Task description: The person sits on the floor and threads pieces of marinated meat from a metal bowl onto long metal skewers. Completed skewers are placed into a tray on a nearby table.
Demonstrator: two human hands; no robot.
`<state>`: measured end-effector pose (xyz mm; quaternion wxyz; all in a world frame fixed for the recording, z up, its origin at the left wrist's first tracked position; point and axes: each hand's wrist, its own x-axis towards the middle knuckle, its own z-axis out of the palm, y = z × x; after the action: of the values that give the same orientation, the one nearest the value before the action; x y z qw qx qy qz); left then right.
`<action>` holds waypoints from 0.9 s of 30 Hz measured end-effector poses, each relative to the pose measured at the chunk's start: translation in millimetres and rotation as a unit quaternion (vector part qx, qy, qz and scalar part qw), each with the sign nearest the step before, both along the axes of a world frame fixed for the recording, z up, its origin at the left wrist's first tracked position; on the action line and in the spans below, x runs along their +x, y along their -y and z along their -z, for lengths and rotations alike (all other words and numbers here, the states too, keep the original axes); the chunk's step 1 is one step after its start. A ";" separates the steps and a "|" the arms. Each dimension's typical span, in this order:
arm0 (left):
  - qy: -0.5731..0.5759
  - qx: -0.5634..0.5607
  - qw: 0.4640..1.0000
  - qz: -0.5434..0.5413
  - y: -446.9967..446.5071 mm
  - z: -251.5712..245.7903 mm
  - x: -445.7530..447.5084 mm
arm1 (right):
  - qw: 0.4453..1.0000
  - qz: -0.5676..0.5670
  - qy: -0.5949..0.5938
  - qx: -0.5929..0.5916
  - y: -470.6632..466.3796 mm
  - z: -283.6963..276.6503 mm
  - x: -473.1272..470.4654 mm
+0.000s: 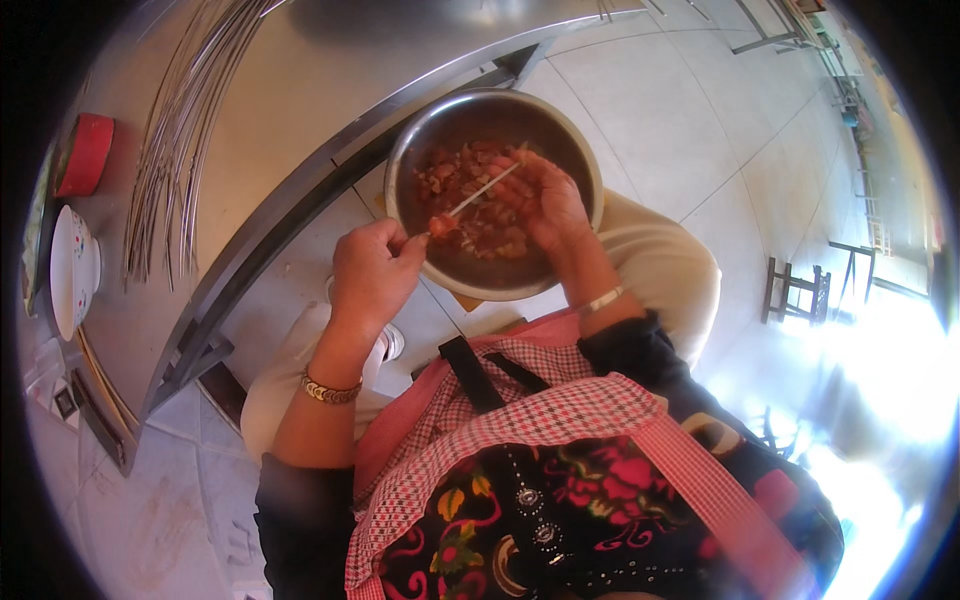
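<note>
A steel bowl (589, 161) holding pieces of raw meat (499, 244) rests between the person's knees. Over its left rim, my left hand (379, 270) pinches the lower end of a thin skewer (484, 189), close to a lump of meat (442, 225) threaded on it. The skewer slants up to the right across the bowl. Its far end meets the fingers of my right hand (551, 199), which is curled inside the bowl above the meat. Blur hides whether those fingers grip the skewer or meat.
A metal-edged table (300, 161) curves along the left. On it lie a bundle of long metal skewers (180, 142), a red round container (86, 155) and a white patterned bowl (75, 272). A dark stool or rack (799, 291) stands on the tiled floor at right.
</note>
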<state>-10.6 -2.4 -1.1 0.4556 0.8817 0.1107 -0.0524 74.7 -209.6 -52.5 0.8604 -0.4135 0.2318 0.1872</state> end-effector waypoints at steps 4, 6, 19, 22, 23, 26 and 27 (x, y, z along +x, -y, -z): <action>0.015 -0.031 0.999 -0.005 4.2 6.4 2.0 | 0.999 -0.049 -0.014 -0.015 -8.7 -2.5 -5.7; 0.018 -0.032 0.999 -0.009 6.6 6.7 3.8 | 0.997 -0.076 -0.027 0.009 -25.9 -1.7 -21.1; 0.008 -0.067 0.998 -0.016 6.3 10.3 2.5 | 0.987 -0.161 0.021 0.008 -24.0 3.2 -33.6; 0.034 -0.048 0.998 -0.014 2.3 13.4 1.0 | 0.917 -0.205 0.098 -0.327 2.3 -18.4 -11.3; 0.039 -0.047 0.998 -0.011 1.4 13.5 0.4 | 0.814 -0.273 0.155 -0.489 15.3 -15.9 -3.2; 0.053 -0.047 0.997 -0.011 3.5 13.7 2.1 | 0.575 -0.389 0.211 -0.688 27.1 7.6 -1.1; 0.055 -0.045 0.997 -0.014 2.6 13.2 2.2 | 0.523 -0.417 0.214 -0.712 23.7 14.6 -3.8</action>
<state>-8.4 -4.9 -14.3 0.5006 0.8604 0.0951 -0.0024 70.9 -233.3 -67.1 0.1271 -0.9654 -0.1019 0.2037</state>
